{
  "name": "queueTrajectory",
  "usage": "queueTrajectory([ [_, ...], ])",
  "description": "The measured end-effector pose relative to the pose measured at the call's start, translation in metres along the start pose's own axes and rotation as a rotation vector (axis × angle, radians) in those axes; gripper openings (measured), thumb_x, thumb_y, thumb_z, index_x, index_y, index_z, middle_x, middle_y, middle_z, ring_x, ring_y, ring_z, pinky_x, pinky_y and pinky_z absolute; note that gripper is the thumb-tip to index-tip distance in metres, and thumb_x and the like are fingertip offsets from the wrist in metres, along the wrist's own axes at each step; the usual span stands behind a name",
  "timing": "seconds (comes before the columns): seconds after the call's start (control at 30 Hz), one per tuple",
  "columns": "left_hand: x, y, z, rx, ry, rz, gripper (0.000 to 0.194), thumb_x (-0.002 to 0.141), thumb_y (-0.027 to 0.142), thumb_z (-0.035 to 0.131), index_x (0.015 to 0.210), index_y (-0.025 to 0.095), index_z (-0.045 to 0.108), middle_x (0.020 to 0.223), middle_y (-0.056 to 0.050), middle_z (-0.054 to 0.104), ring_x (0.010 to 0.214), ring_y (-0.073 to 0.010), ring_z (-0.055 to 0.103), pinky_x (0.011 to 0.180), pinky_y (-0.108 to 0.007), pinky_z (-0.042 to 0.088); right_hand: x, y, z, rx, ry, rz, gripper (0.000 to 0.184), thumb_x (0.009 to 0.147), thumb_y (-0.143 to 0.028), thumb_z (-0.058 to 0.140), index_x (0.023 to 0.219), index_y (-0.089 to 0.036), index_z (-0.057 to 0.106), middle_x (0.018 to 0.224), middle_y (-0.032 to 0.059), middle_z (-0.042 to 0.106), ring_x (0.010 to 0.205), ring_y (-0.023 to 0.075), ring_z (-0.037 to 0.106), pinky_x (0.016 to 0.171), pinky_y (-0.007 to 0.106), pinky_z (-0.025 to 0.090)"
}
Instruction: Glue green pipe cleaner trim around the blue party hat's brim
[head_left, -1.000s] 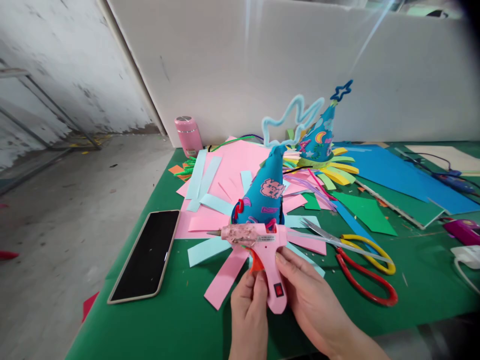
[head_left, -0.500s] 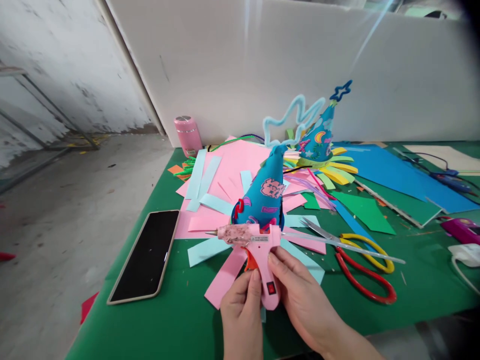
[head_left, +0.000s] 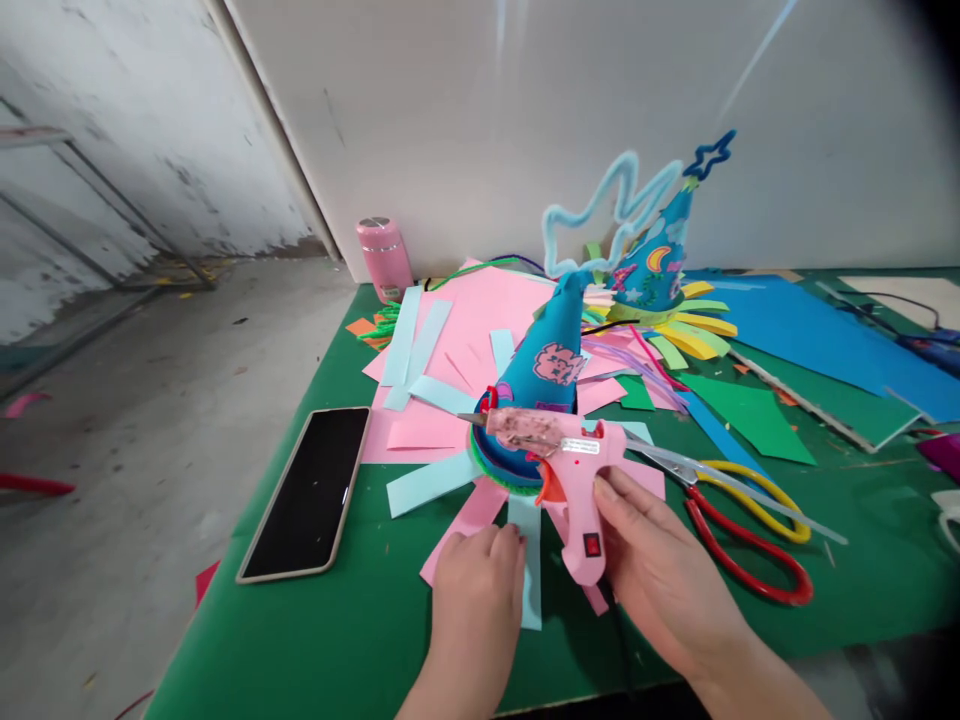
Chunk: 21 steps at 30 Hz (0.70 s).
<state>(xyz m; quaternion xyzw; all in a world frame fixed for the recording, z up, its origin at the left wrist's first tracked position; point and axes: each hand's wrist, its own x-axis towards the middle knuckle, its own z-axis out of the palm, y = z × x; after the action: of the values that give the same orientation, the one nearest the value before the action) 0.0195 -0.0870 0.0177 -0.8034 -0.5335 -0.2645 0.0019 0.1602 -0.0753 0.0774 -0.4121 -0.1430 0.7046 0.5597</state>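
Note:
My right hand grips the handle of a pink hot glue gun. Its nozzle points left, and a clear glue stick juts out of its back. My left hand has curled fingers and lies over a pink paper strip, beside a light blue strip. What its fingers hold, if anything, is hidden. Behind the glue gun stands a blue cone party hat, its lower part partly covered. A light blue pipe-cleaner star tops it, and pink and light blue strips fan out around its base.
A phone lies at the left table edge. Scissors with red and yellow handles lie at right. Behind are a second cone hat, a pink bottle, pink paper and a blue sheet.
My left hand has left the glue gun's handle and come down over the paper strips. The right hand has moved the glue gun rightward and slightly up. The view has shifted a little.

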Motion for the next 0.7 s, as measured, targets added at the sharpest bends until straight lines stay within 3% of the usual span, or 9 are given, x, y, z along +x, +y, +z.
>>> queueTrajectory([
  [0.23, 0.001, -0.001, 0.008, 0.03, -0.038, -0.008, 0.021, 0.08, 0.01, 0.042, 0.071, 0.015, 0.061, 0.059, -0.005, 0.065, 0.051, -0.0199, 0.061, 0.048, -0.03, 0.045, -0.001, 0.002, -0.001, -0.029, -0.018, 0.011, 0.019, 0.075, -0.026, 0.066, 0.094, -0.025, 0.068, 0.089, 0.0, 0.069, 0.069, 0.0105, 0.059, 0.063, 0.023, 0.047],
  [0.43, -0.003, -0.005, 0.001, -0.053, 0.017, -0.016, 0.024, 0.085, 0.019, 0.041, 0.076, 0.014, 0.062, 0.063, -0.006, 0.067, 0.055, -0.0186, 0.063, 0.052, -0.028, 0.048, -0.001, 0.004, -0.001, -0.017, 0.035, 0.006, 0.015, 0.071, -0.025, 0.07, 0.086, -0.025, 0.069, 0.085, -0.0022, 0.069, 0.075, 0.0121, 0.06, 0.065, 0.023, 0.047],
  [0.5, -0.003, -0.005, -0.01, -0.185, 0.053, -0.1, 0.024, 0.085, 0.021, 0.042, 0.075, 0.016, 0.063, 0.064, -0.004, 0.067, 0.056, -0.0161, 0.062, 0.053, -0.025, 0.049, -0.001, 0.003, -0.001, -0.024, 0.013, 0.012, 0.015, 0.071, -0.026, 0.069, 0.087, -0.025, 0.068, 0.082, -0.0028, 0.069, 0.073, 0.0112, 0.06, 0.063, 0.022, 0.046],
  [0.57, -0.002, -0.003, -0.023, -0.349, 0.074, -0.278, 0.021, 0.084, 0.025, 0.047, 0.076, 0.018, 0.065, 0.066, -0.002, 0.067, 0.056, -0.0138, 0.061, 0.053, -0.021, 0.048, -0.001, 0.002, 0.0, -0.03, -0.01, 0.016, 0.016, 0.072, -0.026, 0.068, 0.088, -0.025, 0.068, 0.079, -0.0028, 0.068, 0.069, 0.0109, 0.059, 0.061, 0.022, 0.046],
  [0.7, 0.004, 0.005, -0.036, -0.736, 0.016, -0.578, 0.022, 0.079, 0.036, 0.057, 0.077, 0.018, 0.069, 0.059, 0.0, 0.064, 0.051, -0.0128, 0.057, 0.044, -0.019, 0.043, -0.001, 0.004, 0.003, -0.029, -0.033, 0.007, 0.013, 0.073, -0.027, 0.067, 0.086, -0.025, 0.068, 0.08, -0.0018, 0.068, 0.072, 0.0122, 0.06, 0.065, 0.024, 0.046],
])
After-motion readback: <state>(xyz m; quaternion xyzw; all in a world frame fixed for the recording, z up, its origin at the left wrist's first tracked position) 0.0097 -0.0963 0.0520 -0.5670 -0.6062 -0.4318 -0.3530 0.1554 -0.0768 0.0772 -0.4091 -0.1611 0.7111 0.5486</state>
